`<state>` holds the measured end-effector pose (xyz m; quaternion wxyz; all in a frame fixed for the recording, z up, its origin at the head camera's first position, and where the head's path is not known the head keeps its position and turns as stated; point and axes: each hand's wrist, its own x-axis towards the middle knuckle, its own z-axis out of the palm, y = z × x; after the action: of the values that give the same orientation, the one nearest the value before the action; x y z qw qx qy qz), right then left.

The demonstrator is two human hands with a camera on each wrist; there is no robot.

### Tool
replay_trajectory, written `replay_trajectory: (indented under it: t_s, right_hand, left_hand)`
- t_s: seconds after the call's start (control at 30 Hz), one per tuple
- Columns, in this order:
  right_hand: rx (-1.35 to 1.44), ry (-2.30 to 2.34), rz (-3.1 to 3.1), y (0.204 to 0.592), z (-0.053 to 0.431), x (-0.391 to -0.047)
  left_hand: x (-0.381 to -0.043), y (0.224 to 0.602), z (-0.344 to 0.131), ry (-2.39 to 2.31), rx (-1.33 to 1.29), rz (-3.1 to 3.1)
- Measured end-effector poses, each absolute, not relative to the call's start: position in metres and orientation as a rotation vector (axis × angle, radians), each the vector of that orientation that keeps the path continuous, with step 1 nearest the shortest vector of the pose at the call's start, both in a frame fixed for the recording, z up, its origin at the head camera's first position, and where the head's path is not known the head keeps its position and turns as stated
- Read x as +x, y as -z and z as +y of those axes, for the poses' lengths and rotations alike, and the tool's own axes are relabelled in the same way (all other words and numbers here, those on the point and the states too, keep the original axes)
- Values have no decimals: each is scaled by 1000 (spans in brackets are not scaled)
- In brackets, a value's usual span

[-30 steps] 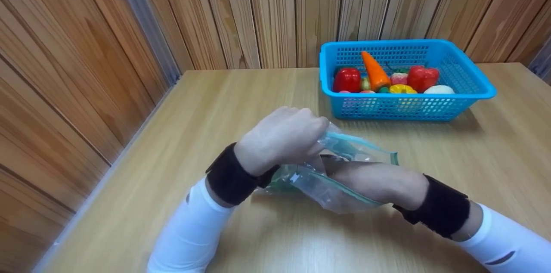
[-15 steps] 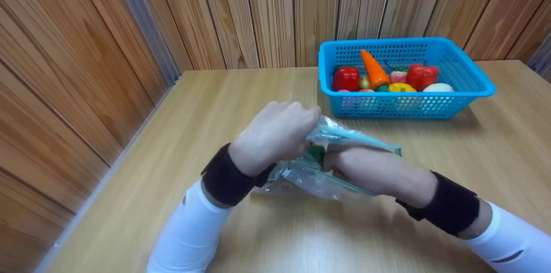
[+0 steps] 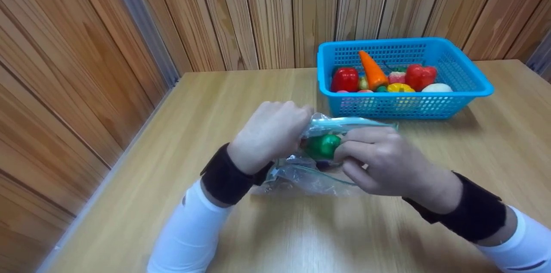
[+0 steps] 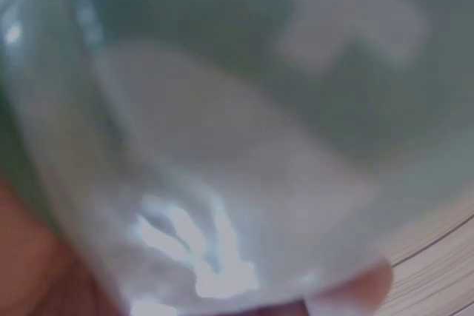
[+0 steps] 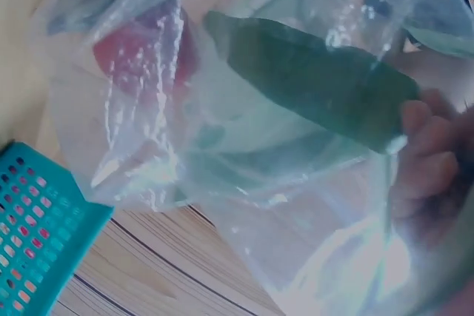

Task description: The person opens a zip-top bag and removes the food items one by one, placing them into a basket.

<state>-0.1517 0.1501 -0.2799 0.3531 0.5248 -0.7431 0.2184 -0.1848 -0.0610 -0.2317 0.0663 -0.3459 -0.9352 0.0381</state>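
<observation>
In the head view my left hand [image 3: 273, 133] grips the rim of a clear zip bag [image 3: 314, 180] at its left end. The bag's mouth stands wide. My right hand [image 3: 385, 159] has bent fingertips at the end of a glossy green pepper [image 3: 323, 146], pinching it in the bag's mouth; the far side of that grip is hidden. Through the plastic, the right wrist view shows the green pepper [image 5: 318, 83] as a long shape, with fingers at its end. A red item [image 5: 144, 53] lies deeper inside the bag. Mostly blurred plastic [image 4: 244, 146] fills the left wrist view.
A blue basket [image 3: 409, 105] stands at the back right of the wooden table [image 3: 241, 92]. It holds a carrot [image 3: 373, 70], red peppers [image 3: 421, 77] and several other vegetables. Plank walls [image 3: 275, 14] border the table behind and on the left.
My right hand has drawn back to the right from deep inside the bag, and the green pepper now shows at its fingertips. My left hand has shifted slightly left, still gripping the rim.
</observation>
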Motion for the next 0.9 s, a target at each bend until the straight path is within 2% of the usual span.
replay_trajectory:
  t_s: [0.27,0.43,0.63,0.9]
  right_hand:
    - [1256,-1209,-1334,264,168,-164]
    - [1052,-1498,-1162,252,176,-168]
    - [857,-1420,-1397,250,179,-181]
    - [491,-1121,-2067,286,227,-234]
  left_hand:
    - [-188,232,-63,-52,-1006,-2856]
    - [-187,234,-65,5,-967,-2888]
    - [-188,235,-64,-58,-961,-2921]
    - [-187,234,-61,-67,-979,-2924]
